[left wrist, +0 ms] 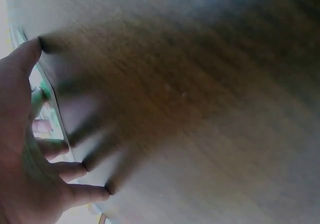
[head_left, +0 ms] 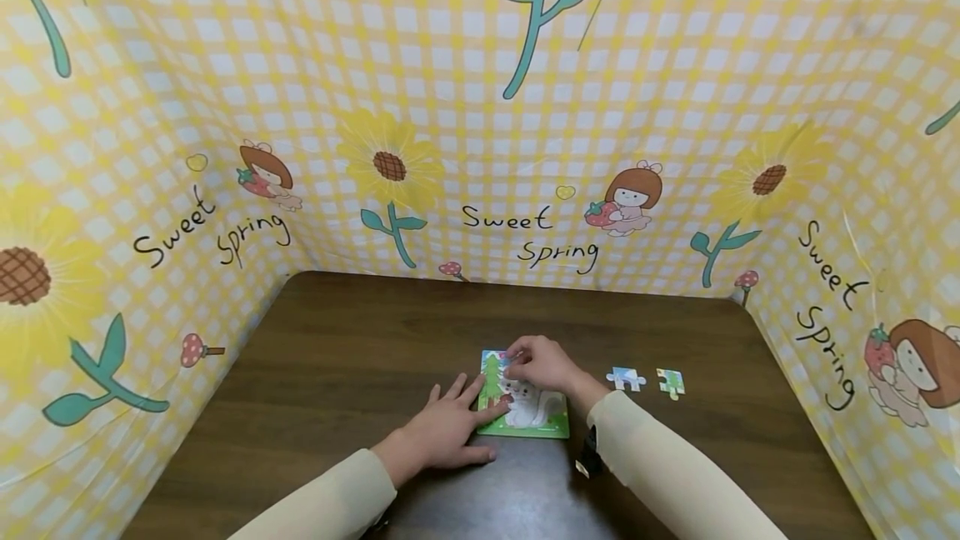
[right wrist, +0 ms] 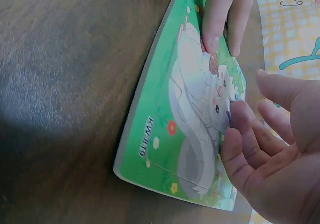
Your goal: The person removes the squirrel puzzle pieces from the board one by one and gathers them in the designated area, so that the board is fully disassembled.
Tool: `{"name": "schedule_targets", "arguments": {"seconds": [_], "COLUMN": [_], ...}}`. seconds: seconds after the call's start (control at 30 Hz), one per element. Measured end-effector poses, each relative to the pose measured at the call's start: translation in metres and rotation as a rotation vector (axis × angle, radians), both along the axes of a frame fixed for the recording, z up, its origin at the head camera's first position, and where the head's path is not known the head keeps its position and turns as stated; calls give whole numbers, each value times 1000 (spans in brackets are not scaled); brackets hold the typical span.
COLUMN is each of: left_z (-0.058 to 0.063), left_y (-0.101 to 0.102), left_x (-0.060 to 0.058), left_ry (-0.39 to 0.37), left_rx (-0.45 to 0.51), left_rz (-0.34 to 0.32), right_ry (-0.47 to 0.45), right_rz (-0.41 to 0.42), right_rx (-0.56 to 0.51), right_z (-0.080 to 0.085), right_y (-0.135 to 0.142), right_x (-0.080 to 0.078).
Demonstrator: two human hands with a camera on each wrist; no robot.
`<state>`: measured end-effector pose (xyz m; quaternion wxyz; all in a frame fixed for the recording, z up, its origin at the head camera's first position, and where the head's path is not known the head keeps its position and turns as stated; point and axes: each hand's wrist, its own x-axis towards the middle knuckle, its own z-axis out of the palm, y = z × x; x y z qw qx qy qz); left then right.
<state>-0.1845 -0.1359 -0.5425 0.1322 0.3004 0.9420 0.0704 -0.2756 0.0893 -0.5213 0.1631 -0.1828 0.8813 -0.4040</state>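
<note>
A jigsaw puzzle board (head_left: 558, 430) with a green border and a white squirrel picture lies on the table. My left hand (head_left: 444, 430) rests at its left side with fingers spread, and one straight finger reaches over the picture. In the left wrist view, the left hand (left wrist: 20, 149) shows its fingertips along the board's edge. Over the upper part of the board, my right hand (head_left: 546, 363) has bent fingers. The right wrist view shows the right hand (right wrist: 280, 144) with fingertips by the squirrel's head and the thumb apart; whether they pinch a piece is hidden.
Two loose puzzle pieces lie right of the board: a blue and white piece (head_left: 626, 379) and a green piece (head_left: 671, 382). A small pale item (head_left: 582, 468) shows beside the right wrist. The dark wooden table (head_left: 360, 332) is bounded by yellow checked cloth (head_left: 495, 165) walls.
</note>
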Motion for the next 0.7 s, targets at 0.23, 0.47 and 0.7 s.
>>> {"name": "schedule_targets", "arguments": {"seconds": [0.23,0.47,0.7], "left_z": [2,3,1], "left_y": [2,4,2], "left_x": [-1,1,1], "left_ry": [12,17,2], "left_rx": [-19,-16,-12], "left_rz": [-8,-5,7], "right_ry": [-41,-2,1], "right_rz": [-83,-138,-115], "right_rx": [20,63,69], "right_z": [-1,0,4], "right_y": [-9,-16,-11], "right_x": [5,11,11]}}
